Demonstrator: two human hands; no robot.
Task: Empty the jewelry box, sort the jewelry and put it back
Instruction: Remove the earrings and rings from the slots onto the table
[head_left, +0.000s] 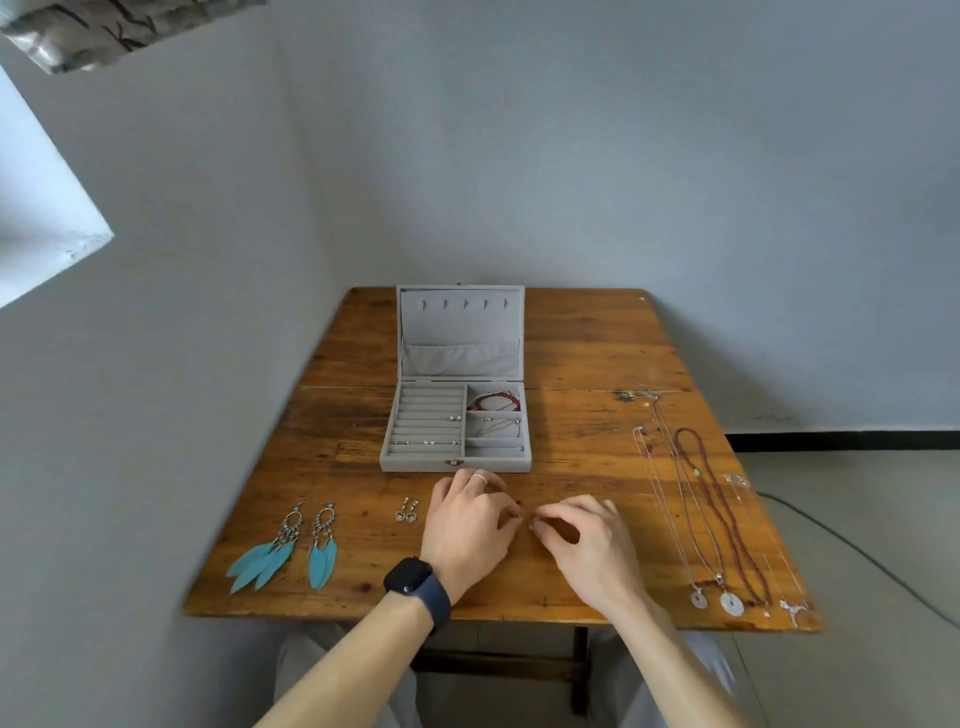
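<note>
Reference: clock directions are read on the tabletop, with you seated at 6 o'clock.
Table (597, 353): worn brown wood, pushed up against a pale wall at 12 o'clock.
Jewelry box (415, 462): grey, and it sits at the table's centre, straight ahead of your hands at 12 o'clock. Its lid (460, 322) stands open and upright.
Box contents: small studs (454, 418) rest on the padded rolls in the 9 o'clock half. A red bracelet (493, 401) lies in the far compartment on the 3 o'clock side, and a thin silver chain (496, 426) in the compartment nearer to you.
Left hand (467, 525): your fingers are curled over the wood just in front of the box. Thumb and forefinger are pinched on a tiny piece (518, 515) — too small to name.
Right hand (592, 545): it sits at 3 o'clock of the left, fingers curled, with thumb and forefinger closed on the same tiny piece. The two sets of fingertips nearly meet.
Wrist and finger: you wear a dark watch (410, 577) on the left wrist and a pale ring (479, 478) on a left finger.
Drop earrings (407, 510): a small pair lies just beside your left hand at 9 o'clock.
Feather earrings (283, 551): a turquoise pair lies side by side towards 8 o'clock, near the table's front edge.
Necklaces: a dark red bead necklace (722, 499) and fine chains with disc pendants (731, 604) lie stretched out at 3 o'clock — well apart from the box.
</note>
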